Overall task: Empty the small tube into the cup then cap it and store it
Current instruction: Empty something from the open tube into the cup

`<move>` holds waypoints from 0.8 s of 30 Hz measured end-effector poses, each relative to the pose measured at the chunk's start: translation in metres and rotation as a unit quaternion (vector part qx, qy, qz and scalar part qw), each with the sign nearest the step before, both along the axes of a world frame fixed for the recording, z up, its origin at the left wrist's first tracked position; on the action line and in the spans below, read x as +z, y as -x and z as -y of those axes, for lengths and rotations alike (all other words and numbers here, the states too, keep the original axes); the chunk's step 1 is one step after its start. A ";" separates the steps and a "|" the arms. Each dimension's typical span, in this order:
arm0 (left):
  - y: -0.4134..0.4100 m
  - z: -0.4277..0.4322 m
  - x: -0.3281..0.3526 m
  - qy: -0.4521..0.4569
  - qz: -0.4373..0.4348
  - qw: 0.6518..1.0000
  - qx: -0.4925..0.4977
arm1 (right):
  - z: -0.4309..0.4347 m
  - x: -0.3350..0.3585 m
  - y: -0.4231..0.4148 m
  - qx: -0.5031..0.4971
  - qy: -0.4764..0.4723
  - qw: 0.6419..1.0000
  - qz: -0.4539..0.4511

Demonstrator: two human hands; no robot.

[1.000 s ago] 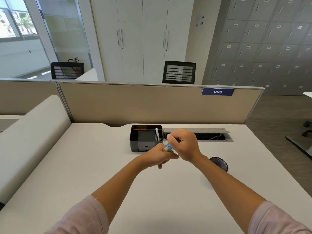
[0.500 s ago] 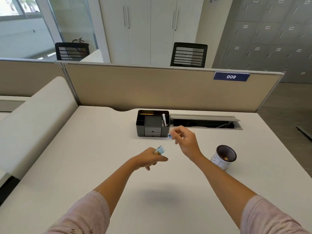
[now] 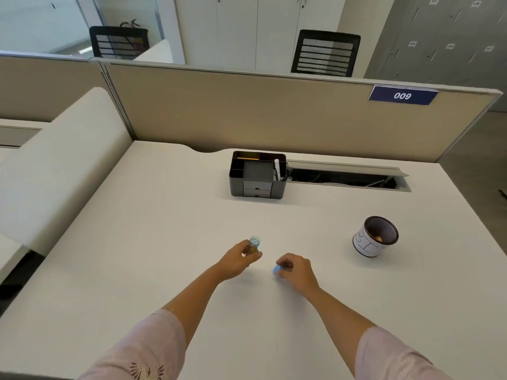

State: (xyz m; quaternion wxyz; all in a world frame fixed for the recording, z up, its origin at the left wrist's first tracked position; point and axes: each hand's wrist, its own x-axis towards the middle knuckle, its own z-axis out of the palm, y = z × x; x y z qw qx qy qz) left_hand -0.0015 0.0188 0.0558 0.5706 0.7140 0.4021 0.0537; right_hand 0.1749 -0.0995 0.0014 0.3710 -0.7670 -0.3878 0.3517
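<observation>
My left hand [image 3: 238, 260] grips a small clear tube [image 3: 253, 244] upright, its open mouth on top and a brownish fill low inside. My right hand [image 3: 295, 270] sits just right of it, low over the desk, with its fingertips pinched on a small blue cap [image 3: 277, 269]. A paper cup [image 3: 374, 237] with a dark inside and a white marked wall stands to the right, well apart from both hands. A black desk organiser [image 3: 258, 175] with compartments and two small drawers stands at the back of the desk.
The white desk [image 3: 164, 242] is bounded by a beige partition [image 3: 274, 113] behind. An open cable tray slot [image 3: 345, 176] runs right of the organiser. A white padded divider [image 3: 60, 165] lies along the left edge.
The cap has come off the tube. My hands separated; the right hand carried the cap down toward the desk. The camera tilted down, bringing the cup fully into view.
</observation>
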 end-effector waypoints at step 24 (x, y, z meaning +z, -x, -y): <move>-0.011 0.009 -0.018 -0.018 0.042 0.999 -0.002 | 0.010 0.000 0.006 -0.033 -0.031 0.999 0.012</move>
